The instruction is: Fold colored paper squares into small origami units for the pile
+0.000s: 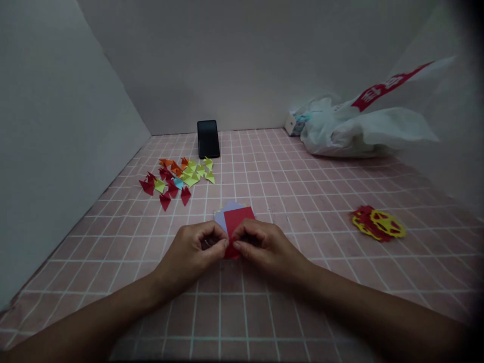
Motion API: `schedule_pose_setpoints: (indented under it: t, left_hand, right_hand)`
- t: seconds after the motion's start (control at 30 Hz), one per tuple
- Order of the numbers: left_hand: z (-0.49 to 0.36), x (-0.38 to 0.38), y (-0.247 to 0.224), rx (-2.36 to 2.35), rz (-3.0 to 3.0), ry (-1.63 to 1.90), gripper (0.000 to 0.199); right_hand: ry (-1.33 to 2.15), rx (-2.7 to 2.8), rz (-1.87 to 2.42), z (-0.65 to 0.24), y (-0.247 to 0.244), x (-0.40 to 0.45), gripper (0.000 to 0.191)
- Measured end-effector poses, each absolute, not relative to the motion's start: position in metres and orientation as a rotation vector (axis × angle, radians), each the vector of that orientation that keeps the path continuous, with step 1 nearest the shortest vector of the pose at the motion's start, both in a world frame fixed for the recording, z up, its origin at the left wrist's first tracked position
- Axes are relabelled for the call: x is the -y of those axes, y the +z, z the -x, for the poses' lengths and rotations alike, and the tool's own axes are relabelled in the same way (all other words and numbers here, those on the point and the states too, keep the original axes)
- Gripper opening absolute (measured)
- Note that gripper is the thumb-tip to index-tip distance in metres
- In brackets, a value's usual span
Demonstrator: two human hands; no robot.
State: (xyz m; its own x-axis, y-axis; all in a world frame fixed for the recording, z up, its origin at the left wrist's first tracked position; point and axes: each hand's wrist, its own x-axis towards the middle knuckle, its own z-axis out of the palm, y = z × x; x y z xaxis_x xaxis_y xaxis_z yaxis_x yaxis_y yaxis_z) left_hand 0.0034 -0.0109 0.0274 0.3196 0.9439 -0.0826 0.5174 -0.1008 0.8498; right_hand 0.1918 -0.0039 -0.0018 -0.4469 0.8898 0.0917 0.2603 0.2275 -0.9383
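Note:
A red sheet of paper lies before me, its near end between my two hands. My left hand pinches the paper's near left edge, thumb against fingers. Close beside it, my right hand pinches the near right edge the same way. Part of the red paper shows below the fingertips, and the exact fold there is hidden. Beneath and behind it sits a stack of pale lavender paper with bits of yellow at its edge.
Several small folded paper birds in red, orange, yellow and blue cluster at the left. A black phone leans behind them. Red and yellow paper cut-outs lie right. A white plastic bag and a small box stand at the back right.

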Motion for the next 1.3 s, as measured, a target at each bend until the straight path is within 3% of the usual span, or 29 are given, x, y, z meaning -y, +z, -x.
schedule_pose_setpoints:
  t: [0.93,1.3]
  left_hand:
    - [-0.0076,0.0146,0.0229,-1.312,-1.720,0.784,0.013]
    - [-0.0080,0.0156,0.0188,-1.301,-1.766,0.813,0.012]
  right_hand:
    - [1.321,1.684,1.055,-0.1894,-0.0043,0.0070,0.008]
    - [1.110,1.857,1.038,-0.1915,-0.0014,0.0048,0.016]
